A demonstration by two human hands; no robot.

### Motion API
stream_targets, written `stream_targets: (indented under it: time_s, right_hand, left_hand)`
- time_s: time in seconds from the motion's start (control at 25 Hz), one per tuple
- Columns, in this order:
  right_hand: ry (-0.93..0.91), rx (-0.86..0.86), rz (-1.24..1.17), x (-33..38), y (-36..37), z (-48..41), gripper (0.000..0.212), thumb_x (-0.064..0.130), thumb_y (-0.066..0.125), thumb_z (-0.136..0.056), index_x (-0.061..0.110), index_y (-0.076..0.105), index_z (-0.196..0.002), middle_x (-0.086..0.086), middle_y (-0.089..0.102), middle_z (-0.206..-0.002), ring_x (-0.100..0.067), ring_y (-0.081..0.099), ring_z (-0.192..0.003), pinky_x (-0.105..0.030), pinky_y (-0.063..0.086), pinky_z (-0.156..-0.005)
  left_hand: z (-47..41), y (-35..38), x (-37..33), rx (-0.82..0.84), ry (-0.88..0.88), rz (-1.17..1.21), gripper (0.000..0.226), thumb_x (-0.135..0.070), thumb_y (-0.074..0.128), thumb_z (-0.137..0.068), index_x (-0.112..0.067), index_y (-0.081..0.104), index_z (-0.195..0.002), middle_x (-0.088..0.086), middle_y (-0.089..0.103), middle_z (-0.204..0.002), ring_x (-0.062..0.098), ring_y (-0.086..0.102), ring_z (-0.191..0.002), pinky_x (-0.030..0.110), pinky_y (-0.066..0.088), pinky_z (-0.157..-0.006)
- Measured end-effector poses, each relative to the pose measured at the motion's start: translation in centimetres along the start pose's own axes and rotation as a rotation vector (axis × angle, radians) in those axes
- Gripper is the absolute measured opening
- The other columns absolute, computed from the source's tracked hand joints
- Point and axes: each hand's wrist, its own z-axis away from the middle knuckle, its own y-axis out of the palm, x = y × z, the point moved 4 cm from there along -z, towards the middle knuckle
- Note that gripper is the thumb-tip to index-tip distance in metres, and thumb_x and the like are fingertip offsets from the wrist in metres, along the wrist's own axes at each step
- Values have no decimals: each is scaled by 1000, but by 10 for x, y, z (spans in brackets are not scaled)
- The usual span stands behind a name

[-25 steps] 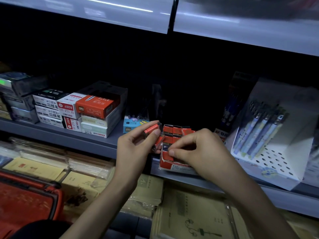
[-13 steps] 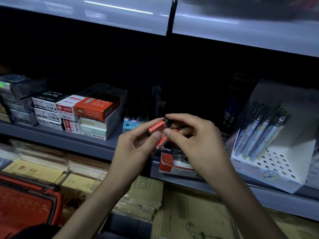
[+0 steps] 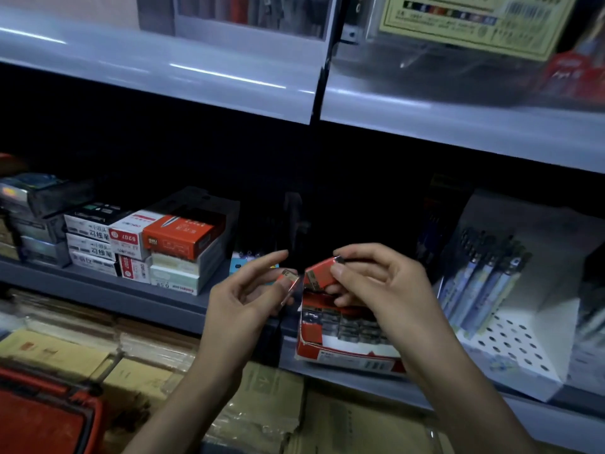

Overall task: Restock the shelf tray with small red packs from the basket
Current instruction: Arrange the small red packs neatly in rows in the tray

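A person restocks a dim stationery shelf [image 3: 157, 303], with the red basket [image 3: 42, 417] low at the left, well apart from the work. The red cardboard tray [image 3: 347, 355] sits at the shelf's front edge, between the stacked boxes [image 3: 163, 244] and a white pen display [image 3: 510, 326]. Its visible rows look grey and dark, and how full it is cannot be told.

Above the tray, the right hand [image 3: 386, 290] has just drawn clear of the left hand [image 3: 239, 303]. Half a second earlier the two met over a pair of packs held together in the left. Now they are parted by a narrow gap, each with one pack.

The right hand's fingers and thumb are curled round a red pack [image 3: 322, 275], held tilted just above the tray's rear left corner and not yet in it. The left hand pinches the second pack [image 3: 288, 278] between thumb and lower fingers, its forefinger stretched out straight. This one waits just beside the first.

The hand-over appears complete. The right hand, which a second ago was pressing into the tray, is now placed to seat another pack there. That likely means lowering and squaring it into a row. The left hand's pack would seem to be the last one out of the basket for this trip.
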Motion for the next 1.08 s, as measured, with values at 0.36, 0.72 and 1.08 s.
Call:
stream_targets:
  time_s: [0.36,0.72,1.08]
  right_hand:
    - [120,89,85,-20,-4,2,16,6,76,-89,7,70,-103,-12,78,-82,-27,76,-79,-29,62,-68]
    - [128,171,233,-26,-1,4,7,9,76,-90,13,76,-95,-15,75,-77,-21,71,-68,-28,58,-62]
    - [80,135,406,-32,6,3,8,18,77,-89,24,73,-87,-3,75,-68,-17,74,-68,-38,59,-67]
  left_hand:
    - [2,-3,6,-46,9,-74,29,-4,73,-92,-20,76,-117,11,80,-101,10,72,-78,15,52,-67]
    - [3,4,12,-13,-8,-96,26,-2,71,-93,-13,77,-115,2,80,-95,0,67,-71,14,49,-60]
    - [1,8,17,15,-29,-49,25,2,67,-94,-9,75,-115,11,80,-100,14,72,-76,19,55,-62]
